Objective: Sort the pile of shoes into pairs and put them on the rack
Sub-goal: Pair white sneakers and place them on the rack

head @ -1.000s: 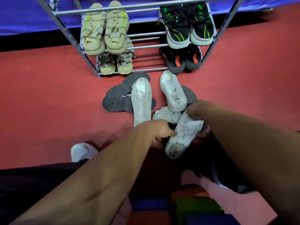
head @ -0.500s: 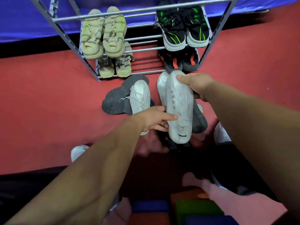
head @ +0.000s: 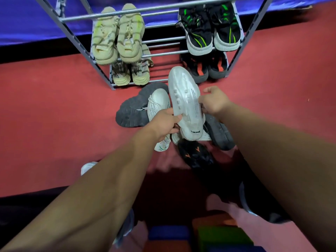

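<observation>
Two hands meet on one white shoe (head: 187, 104), held sole-up above the pile, toe toward the rack (head: 116, 15). Left hand (head: 164, 124): grip clenched on the shoe's left edge near the heel, thumb on the sole, the other fingers hidden underneath. Right hand (head: 215, 102): grip grasping the right edge at mid-length, fingertips on the sole, thumb lifted clear and pointing away.

On the red floor (head: 54, 115) below: a second white shoe (head: 158, 104), laces up, just left of the held one and partly under the left hand. It lies across a grey shoe (head: 133, 111) turned sole-up. Another dark grey sole (head: 219, 133) lies to the right, under the right forearm. A black shoe with orange marks (head: 194, 155) sits nearer the person, blurred. A small white shoe with a green mark (head: 162, 144) shows below the left wrist.

Rack, upper rails: beige pair (head: 116, 37) on the left, black and green pair (head: 209, 28) on the right. Lower rails: a second beige pair (head: 131, 73) left, a black pair with red (head: 207, 68) right. Middle of both levels is bare rail.
</observation>
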`<state>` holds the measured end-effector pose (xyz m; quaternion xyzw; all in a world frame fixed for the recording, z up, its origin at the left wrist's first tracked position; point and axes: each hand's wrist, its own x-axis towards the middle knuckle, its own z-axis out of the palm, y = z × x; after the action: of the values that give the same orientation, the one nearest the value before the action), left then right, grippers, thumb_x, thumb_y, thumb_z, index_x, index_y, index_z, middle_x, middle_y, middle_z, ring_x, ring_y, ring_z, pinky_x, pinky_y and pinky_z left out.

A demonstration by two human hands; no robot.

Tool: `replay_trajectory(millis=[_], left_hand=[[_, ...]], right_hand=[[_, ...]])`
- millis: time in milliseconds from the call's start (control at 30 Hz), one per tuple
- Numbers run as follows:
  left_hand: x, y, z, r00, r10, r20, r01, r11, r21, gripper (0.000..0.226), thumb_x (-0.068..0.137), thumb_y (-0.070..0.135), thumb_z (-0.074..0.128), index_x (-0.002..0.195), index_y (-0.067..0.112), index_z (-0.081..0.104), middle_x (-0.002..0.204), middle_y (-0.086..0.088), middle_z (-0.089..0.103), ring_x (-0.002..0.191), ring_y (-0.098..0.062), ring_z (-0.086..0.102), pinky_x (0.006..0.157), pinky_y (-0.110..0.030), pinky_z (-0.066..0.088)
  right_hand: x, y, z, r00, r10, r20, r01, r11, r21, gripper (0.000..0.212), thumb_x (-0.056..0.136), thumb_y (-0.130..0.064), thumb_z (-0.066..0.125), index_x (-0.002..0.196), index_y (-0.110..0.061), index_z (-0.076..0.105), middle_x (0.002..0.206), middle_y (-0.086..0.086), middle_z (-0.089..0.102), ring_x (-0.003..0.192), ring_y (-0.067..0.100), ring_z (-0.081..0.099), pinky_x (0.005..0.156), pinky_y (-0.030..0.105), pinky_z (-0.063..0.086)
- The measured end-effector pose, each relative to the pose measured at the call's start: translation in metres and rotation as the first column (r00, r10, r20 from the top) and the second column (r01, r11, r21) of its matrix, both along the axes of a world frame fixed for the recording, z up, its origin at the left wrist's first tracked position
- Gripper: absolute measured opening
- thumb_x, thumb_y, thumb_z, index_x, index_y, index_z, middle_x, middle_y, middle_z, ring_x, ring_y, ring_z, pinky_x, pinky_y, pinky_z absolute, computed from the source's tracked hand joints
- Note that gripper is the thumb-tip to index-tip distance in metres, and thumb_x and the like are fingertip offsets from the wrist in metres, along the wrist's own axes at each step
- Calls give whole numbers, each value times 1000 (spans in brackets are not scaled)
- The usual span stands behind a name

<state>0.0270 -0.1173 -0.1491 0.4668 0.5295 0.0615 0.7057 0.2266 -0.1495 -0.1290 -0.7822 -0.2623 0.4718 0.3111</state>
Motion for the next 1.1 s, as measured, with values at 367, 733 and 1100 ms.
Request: replay_trajectory(millis=[367, 733, 1100], left_hand=[[-9, 16, 8, 989, 48, -137, -48, 999, 8, 52, 100, -13, 35, 140, 9, 60, 132, -10, 67, 95, -18, 73, 82, -24, 61], [-32, -31, -48, 578, -178, -796, 523, 830, 194, 127, 70, 64, 86, 156, 4, 15, 147, -12, 32, 132, -33, 45, 105, -43, 44], [-40, -36, -78, 627, -82, -775, 415, 877, 243, 148, 79, 44, 83, 155, 5, -38, 171, -17, 9, 134, -35, 56, 102, -39, 51]], right_hand=[[-36, -6, -20, 920, 327, 215, -269, 928, -259, 97, 77, -57, 70, 155, -14, 33, 148, 9, 50, 130, 32, 56, 101, 44, 53], [-58, -8, -23, 628, 554, 547, -360, 830, -427, 113, 83, -82, 54, 159, -2, 27, 153, 20, 43, 139, 39, 40, 113, 48, 37], [-65, -10, -39, 608, 560, 563, -340, 824, -453, 140, 76, -81, 68, 165, 0, -2, 160, 16, 34, 145, 37, 32, 117, 47, 32]])
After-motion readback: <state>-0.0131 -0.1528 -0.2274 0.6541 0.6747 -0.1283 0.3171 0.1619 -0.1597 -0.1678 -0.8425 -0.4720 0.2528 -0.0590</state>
